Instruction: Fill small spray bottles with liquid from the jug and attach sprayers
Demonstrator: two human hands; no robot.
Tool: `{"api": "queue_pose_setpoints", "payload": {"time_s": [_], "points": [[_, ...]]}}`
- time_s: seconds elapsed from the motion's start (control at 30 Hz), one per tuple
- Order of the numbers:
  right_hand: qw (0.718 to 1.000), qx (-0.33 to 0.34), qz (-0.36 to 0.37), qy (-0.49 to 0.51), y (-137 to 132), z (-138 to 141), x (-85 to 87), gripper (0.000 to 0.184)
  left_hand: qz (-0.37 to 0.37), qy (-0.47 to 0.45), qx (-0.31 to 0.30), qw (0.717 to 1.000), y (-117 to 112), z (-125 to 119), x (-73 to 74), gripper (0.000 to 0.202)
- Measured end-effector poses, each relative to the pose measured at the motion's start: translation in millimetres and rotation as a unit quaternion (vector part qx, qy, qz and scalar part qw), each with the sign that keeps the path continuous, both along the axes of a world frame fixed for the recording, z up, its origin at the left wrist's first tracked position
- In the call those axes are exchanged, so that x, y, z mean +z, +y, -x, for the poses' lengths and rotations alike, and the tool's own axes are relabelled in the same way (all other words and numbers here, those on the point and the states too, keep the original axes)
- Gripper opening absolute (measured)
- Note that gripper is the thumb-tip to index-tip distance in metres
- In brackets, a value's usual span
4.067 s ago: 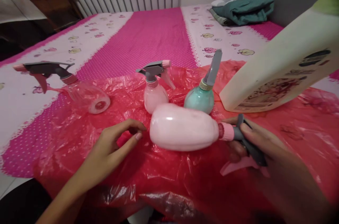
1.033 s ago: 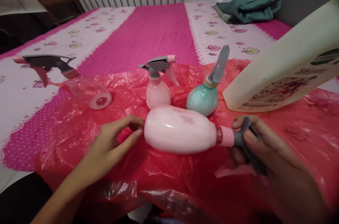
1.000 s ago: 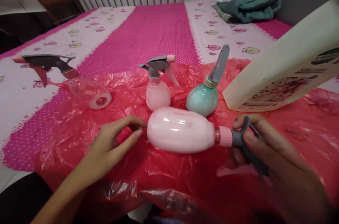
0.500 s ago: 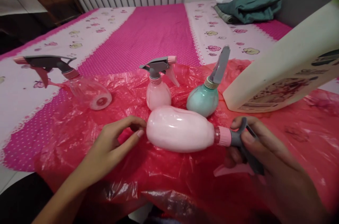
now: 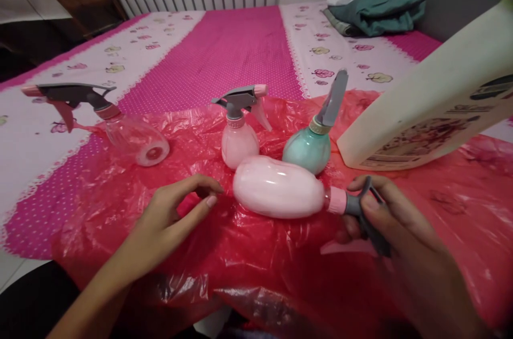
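A pink spray bottle (image 5: 278,187) filled with pale pink liquid lies sideways over the red plastic sheet (image 5: 224,269). My right hand (image 5: 396,226) is closed round its grey trigger head, holding the bottle by the neck. My left hand (image 5: 174,216) rests on the sheet just left of the bottle's base, fingers loosely curled and apart, holding nothing. Behind stand a small pink spray bottle (image 5: 239,138) and a teal spray bottle (image 5: 309,147).
A clear empty spray bottle (image 5: 132,136) lies on its side at the left. A large cream bottle (image 5: 433,103) leans at the right. The pink and white bedsheet (image 5: 224,50) stretches behind, with folded clothes (image 5: 377,7) at the far right corner.
The pink bottle in my right hand has shifted slightly right and away from my left fingertips. My left hand has stayed in place.
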State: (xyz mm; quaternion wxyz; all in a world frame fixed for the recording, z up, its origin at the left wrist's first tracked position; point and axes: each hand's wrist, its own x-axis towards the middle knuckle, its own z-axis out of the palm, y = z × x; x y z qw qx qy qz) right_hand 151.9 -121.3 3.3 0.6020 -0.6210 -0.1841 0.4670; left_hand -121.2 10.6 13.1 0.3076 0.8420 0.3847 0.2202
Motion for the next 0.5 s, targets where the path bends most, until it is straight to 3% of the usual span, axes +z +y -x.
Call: {"api": "queue_pose_setpoints", "payload": {"time_s": [0.1,0.23,0.37,0.5], "points": [[0.999,0.024,0.031,0.034,0.8,-3.9,2.3,0.04,0.004,0.005,-0.004,1.0,-0.2,0.3,-0.1,0.011],[1.0,0.009,0.001,0.027,3.0,-8.4,3.2,0.044,0.004,0.006,-0.004,1.0,0.2,0.1,-0.3,0.01],[0.998,0.048,0.022,0.044,3.3,-7.7,3.7,0.039,-0.003,0.004,-0.002,1.0,0.2,0.1,-0.5,0.01],[0.999,0.023,0.015,-0.023,4.1,-4.0,-1.0,0.038,-0.003,0.013,-0.004,1.0,-2.4,4.0,-0.1,0.01]]}}
